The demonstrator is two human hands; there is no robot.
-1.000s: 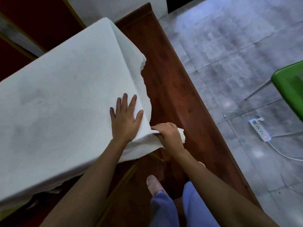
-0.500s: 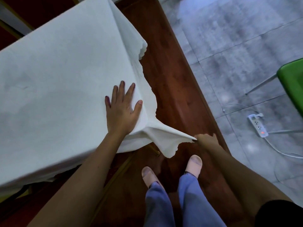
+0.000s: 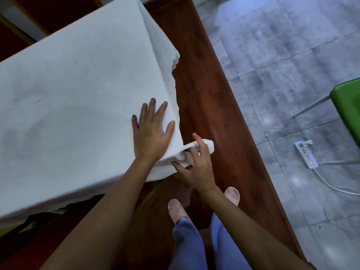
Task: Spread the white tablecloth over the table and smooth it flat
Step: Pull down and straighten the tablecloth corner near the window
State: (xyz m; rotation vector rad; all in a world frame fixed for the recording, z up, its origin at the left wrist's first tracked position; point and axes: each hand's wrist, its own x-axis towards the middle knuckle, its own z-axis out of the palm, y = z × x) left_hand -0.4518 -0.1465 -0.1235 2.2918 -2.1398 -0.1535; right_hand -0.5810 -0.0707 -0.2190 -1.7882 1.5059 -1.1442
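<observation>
While the white tablecloth (image 3: 78,98) already covers the worktop from nine o'clock across to the centre, only its near right corner remains unsettled. Cloth top looks mostly flat; faint shading, no clear creases. Its long axis runs roughly from eight o'clock up to one o'clock, with the right-hand drop hanging over the edge.

Left hand (image 3: 151,131): flat, fingers spread, palm down on the cloth just inside the corner. Not gripping, pinning.

Right hand (image 3: 194,164): at four o'clock from the left, just beside it and below the worktop edge. Fingers curled loosely around the bunched corner of the cloth, a white twist showing beyond the fingertips. Grasp looks light; the thumb is splayed, so how firm it is cannot be told.

The corner lies at five o'clock from the pinning palm, and the right hand is the nearer one. Judgement: the next move depends on drawing that corner down and outward, away from the left hand, so the slack leaves the top.

Further right: wooden platform (image 3: 210,106), tiled floor (image 3: 282,45), power strip (image 3: 305,154), green chair (image 3: 348,110).
</observation>
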